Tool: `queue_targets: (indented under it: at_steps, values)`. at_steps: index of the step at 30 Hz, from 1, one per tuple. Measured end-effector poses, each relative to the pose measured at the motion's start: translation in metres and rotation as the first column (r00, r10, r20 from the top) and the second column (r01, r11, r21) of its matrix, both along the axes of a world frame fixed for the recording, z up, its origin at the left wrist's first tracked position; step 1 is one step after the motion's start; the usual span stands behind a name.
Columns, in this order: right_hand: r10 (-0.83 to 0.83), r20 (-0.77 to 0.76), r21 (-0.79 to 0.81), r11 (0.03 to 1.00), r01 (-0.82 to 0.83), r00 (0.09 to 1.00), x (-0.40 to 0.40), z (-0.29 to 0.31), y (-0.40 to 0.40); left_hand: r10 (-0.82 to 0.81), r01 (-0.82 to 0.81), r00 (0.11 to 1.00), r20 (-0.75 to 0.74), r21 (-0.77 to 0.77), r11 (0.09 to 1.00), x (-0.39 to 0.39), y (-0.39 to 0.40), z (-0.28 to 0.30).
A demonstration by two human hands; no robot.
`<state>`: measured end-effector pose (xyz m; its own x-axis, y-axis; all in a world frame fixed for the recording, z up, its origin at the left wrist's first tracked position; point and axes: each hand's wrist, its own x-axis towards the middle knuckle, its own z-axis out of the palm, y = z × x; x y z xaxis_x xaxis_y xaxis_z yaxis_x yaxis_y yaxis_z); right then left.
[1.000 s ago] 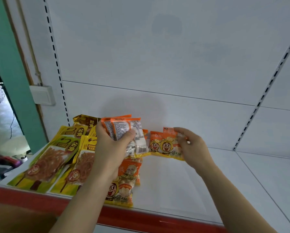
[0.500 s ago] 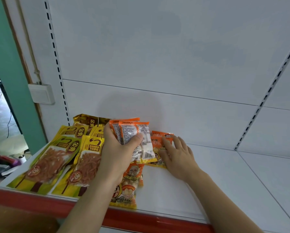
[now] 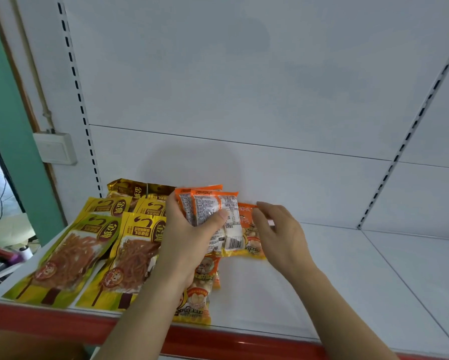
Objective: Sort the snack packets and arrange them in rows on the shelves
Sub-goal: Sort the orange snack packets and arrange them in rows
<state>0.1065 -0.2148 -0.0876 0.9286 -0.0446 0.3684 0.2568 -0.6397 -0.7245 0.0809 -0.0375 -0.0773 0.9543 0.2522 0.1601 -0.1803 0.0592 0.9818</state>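
Note:
My left hand (image 3: 189,237) grips a small stack of orange snack packets (image 3: 213,211), held upright with their printed backs toward me. Just to its right an orange packet (image 3: 249,229) lies flat on the white shelf (image 3: 322,281). My right hand (image 3: 280,235) hovers over that packet's right edge with relaxed fingers, holding nothing. Another orange packet (image 3: 197,294) lies at the shelf's front, partly under my left forearm. Several yellow packets (image 3: 67,255) of brown strips lie in rows on the shelf's left part.
The shelf has a red front lip (image 3: 218,344) and a white back panel with slotted uprights (image 3: 405,141). A wall switch (image 3: 54,149) sits on the green wall at left. Bare shelf surface stretches to the right of the packets.
My right hand laid its orange packet flat on the shelf beside the stack, pressed it, and has now lifted off. My left hand keeps holding its stack.

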Motion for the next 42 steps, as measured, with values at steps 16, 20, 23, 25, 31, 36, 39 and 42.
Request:
queue_targets:
  at_steps: [16, 20, 23, 25, 31, 36, 39, 42]
  values:
    - [-0.169, 0.432, 0.027, 0.984, 0.175, 0.886, -0.057, 0.019, 0.023, -0.072, 0.075, 0.995, 0.062, -0.039, 0.996, -0.012, -0.008, -0.011]
    - [0.029, 0.463, -0.16, 0.986, 0.051, 0.886, -0.063, -0.001, 0.033, -0.087, 0.1, 0.992, 0.091, -0.147, 0.984, -0.023, -0.02, 0.002]
    - [0.087, 0.377, -0.071, 0.995, -0.065, 0.922, -0.065, -0.003, 0.021, -0.089, 0.101, 0.989, 0.119, -0.095, 0.99, -0.026, -0.025, 0.004]
    - [0.145, 0.332, 0.003, 0.988, -0.155, 0.932, -0.064, -0.005, 0.014, -0.054, 0.062, 0.989, 0.136, -0.057, 0.996, -0.028, -0.031, 0.004]
    - [0.245, 0.123, 0.148, 0.954, -0.262, 0.962, -0.071, 0.001, -0.013, 0.037, -0.035, 0.994, 0.107, -0.023, 0.999, -0.03, -0.044, -0.001]
    - [0.124, 0.059, 0.171, 0.976, -0.133, 0.99, -0.066, 0.006, -0.037, 0.11, -0.11, 0.992, 0.067, -0.002, 0.994, -0.036, -0.043, -0.004]
    - [-0.084, -0.027, 0.178, 0.98, 0.088, 0.996, -0.053, 0.003, -0.053, 0.194, -0.188, 0.98, 0.045, -0.111, 0.976, -0.037, -0.029, 0.0]
    - [-0.094, -0.079, 0.109, 0.989, 0.103, 0.992, -0.048, -0.006, -0.043, 0.203, -0.197, 0.978, 0.038, -0.128, 0.972, -0.041, -0.019, 0.006]
